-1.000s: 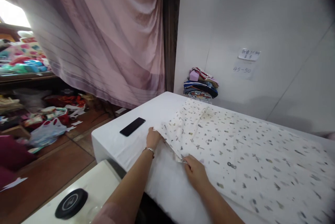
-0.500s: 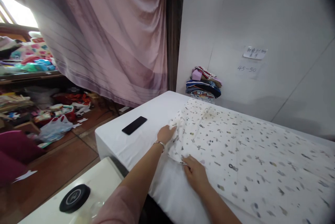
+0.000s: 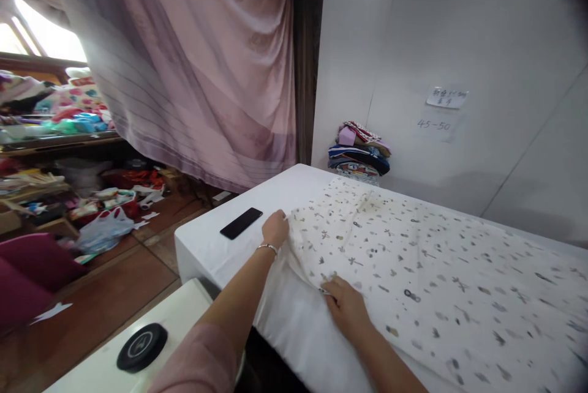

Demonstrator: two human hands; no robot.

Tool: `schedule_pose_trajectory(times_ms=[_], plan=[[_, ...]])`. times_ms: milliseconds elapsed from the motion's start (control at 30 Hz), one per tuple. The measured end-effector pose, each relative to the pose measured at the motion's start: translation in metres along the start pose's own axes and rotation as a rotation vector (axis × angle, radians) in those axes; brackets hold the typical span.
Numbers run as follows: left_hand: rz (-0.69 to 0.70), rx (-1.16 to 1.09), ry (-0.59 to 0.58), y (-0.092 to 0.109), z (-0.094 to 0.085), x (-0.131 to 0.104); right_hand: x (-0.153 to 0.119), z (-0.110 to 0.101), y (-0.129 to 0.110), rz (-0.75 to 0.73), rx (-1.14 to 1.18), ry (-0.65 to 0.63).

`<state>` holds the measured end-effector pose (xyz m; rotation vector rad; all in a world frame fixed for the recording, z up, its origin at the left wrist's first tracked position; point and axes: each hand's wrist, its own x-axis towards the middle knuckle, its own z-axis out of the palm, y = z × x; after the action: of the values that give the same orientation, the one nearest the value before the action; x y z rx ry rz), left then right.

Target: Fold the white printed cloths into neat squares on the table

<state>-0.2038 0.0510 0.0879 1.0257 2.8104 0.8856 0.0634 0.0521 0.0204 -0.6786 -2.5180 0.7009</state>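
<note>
A white cloth [image 3: 390, 258] with small grey and tan prints lies spread over the white-covered table [image 3: 285, 188]. Its near-left corner is pinched in my left hand [image 3: 275, 229], which wears a silver bracelet and pulls the edge slightly up. On the near edge, my right hand [image 3: 346, 304] grips the same cloth between thumb and fingers. The cloth's edge runs taut between the two hands. Left of my left hand lies a black phone [image 3: 241, 223] on the table.
A folded pile of fabrics [image 3: 358, 151] stands behind the table by the grey wall with paper notes [image 3: 445, 98]. A pale stand [image 3: 184, 313] with a round black object [image 3: 142, 347] is at the near left. A pink curtain [image 3: 206, 62] hangs behind; a plastic bag [image 3: 108, 228] lies on the floor.
My left hand has moved left toward the phone, drawing the cloth's corner out; the bunched folds there have flattened. My right hand stays on the near edge.
</note>
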Motion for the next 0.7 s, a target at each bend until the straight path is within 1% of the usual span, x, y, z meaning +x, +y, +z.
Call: schedule_pose_trajectory(times_ms=[133,233,300,400,467,533,600,700], plan=[[-0.057,-0.413,0.008,-0.005,0.020,-0.015,-0.004,-0.002,-0.003,-0.008,-0.018,-0.032],[-0.057,-0.553,0.014,-0.010,0.032,-0.021,-0.006,-0.005,-0.004,0.043,0.039,-0.040],[-0.059,-0.691,0.005,-0.013,0.038,-0.024,0.000,-0.007,-0.006,0.094,0.138,-0.035],[-0.079,-0.887,-0.023,-0.017,0.044,-0.030,0.027,-0.007,-0.011,0.208,0.373,-0.009],[-0.086,-0.945,-0.036,-0.019,0.047,-0.032,0.056,0.000,-0.016,0.336,0.550,0.002],[-0.082,-0.979,-0.046,-0.022,0.047,-0.033,0.087,0.011,-0.020,0.465,0.704,-0.012],[-0.063,-1.002,-0.069,-0.024,0.046,-0.033,0.113,0.026,-0.024,0.542,0.777,-0.027],[-0.035,-1.052,-0.087,-0.027,0.045,-0.031,0.136,0.045,-0.026,0.579,0.734,-0.025]])
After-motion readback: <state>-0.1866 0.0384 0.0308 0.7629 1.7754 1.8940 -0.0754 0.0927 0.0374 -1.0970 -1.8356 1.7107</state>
